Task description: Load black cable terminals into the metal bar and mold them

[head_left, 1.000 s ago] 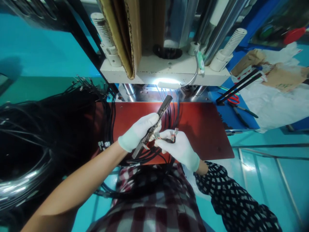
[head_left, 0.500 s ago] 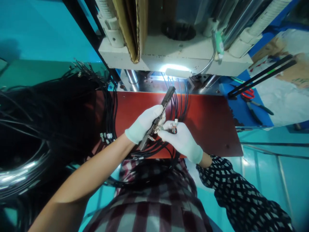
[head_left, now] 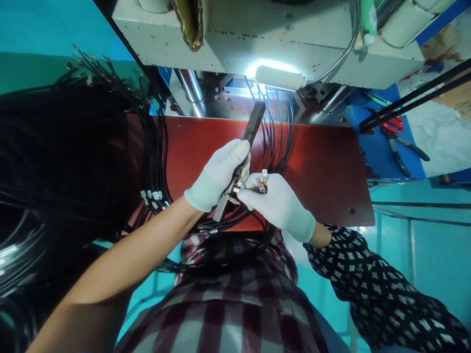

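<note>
My left hand, in a white glove, is closed around a long dark metal bar that slants up and away to the right. Small slots show along the bar's edge. My gloved right hand pinches small metal cable connectors and presses fingertips against the bar's lower half. One connector sits at the bar near its lower end. Black cables trail from there across the table edge toward my lap. The fingers partly hide how the connectors meet the bar.
A reddish-brown board lies under my hands. Beyond it stands a press with a bright lamp, and several cables run out of it. Cable bundles lie left. Red-handled pliers rest on the blue surface at right.
The camera view has shifted closer to the press. Both hands remain at the bar; my right fingertips have shifted slightly along its lower half.
</note>
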`<action>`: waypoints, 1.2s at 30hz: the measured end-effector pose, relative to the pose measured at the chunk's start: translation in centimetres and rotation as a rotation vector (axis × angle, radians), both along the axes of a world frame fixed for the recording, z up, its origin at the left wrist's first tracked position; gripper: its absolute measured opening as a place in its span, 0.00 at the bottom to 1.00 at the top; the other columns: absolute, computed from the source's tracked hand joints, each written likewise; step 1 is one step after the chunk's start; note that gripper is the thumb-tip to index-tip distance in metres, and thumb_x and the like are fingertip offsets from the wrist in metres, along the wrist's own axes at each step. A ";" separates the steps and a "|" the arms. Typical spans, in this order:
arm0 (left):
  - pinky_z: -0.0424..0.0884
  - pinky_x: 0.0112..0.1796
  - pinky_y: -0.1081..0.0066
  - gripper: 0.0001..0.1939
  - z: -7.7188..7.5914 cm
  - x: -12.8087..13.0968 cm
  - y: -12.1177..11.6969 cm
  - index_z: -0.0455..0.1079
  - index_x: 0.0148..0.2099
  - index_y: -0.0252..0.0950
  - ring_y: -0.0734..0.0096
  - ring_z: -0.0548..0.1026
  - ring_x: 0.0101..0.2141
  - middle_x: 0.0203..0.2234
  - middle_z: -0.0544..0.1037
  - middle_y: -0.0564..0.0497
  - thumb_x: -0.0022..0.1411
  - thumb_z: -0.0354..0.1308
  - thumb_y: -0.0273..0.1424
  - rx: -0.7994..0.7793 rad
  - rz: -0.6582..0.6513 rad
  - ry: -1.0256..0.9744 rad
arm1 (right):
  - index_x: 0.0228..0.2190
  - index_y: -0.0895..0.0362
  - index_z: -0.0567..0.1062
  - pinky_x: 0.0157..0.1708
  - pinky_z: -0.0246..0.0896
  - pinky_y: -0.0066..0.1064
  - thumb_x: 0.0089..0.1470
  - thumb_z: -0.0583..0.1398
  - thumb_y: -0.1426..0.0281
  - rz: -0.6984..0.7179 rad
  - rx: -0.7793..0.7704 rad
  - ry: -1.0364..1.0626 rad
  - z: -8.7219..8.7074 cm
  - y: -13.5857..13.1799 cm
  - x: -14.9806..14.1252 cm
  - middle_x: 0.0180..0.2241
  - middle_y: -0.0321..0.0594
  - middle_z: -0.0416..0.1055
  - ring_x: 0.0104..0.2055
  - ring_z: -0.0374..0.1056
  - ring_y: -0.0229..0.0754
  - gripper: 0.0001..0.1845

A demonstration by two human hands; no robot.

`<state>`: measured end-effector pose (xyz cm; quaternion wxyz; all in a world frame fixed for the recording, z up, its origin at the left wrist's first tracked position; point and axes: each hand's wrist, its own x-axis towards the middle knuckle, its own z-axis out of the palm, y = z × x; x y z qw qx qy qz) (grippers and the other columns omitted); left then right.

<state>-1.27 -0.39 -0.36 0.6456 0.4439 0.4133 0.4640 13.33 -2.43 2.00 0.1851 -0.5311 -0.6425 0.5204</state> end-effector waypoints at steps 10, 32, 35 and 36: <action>0.59 0.19 0.73 0.25 -0.7 0.2 -0.1 0.63 0.29 0.37 0.77 0.63 0.18 0.18 0.64 0.55 0.66 0.51 0.53 -0.132 -0.032 -0.063 | 0.17 0.57 0.68 0.31 0.56 0.30 0.54 0.60 0.67 0.087 -0.087 0.115 -0.5 0.3 0.6 0.19 0.35 0.70 0.25 0.66 0.37 0.16; 0.57 0.21 0.72 0.21 0.6 -0.6 -0.3 0.63 0.30 0.37 0.76 0.61 0.18 0.17 0.65 0.55 0.70 0.50 0.47 0.004 -0.084 0.059 | 0.41 0.54 0.79 0.42 0.67 0.32 0.51 0.68 0.66 -0.124 0.084 0.096 0.1 -1.3 2.0 0.37 0.38 0.79 0.39 0.74 0.41 0.14; 0.57 0.21 0.71 0.21 0.4 -0.8 -0.3 0.63 0.30 0.37 0.76 0.62 0.18 0.18 0.66 0.55 0.70 0.50 0.47 0.013 -0.093 0.035 | 0.40 0.56 0.78 0.39 0.67 0.31 0.47 0.70 0.65 -0.151 0.132 0.040 0.1 -1.3 2.0 0.33 0.38 0.79 0.35 0.74 0.41 0.17; 0.57 0.22 0.71 0.21 0.3 -0.8 -0.3 0.63 0.30 0.37 0.76 0.62 0.18 0.18 0.66 0.54 0.70 0.49 0.47 0.017 -0.104 0.027 | 0.38 0.56 0.78 0.39 0.67 0.31 0.48 0.69 0.65 -0.148 0.145 0.034 0.1 -1.3 1.8 0.33 0.38 0.79 0.35 0.74 0.41 0.14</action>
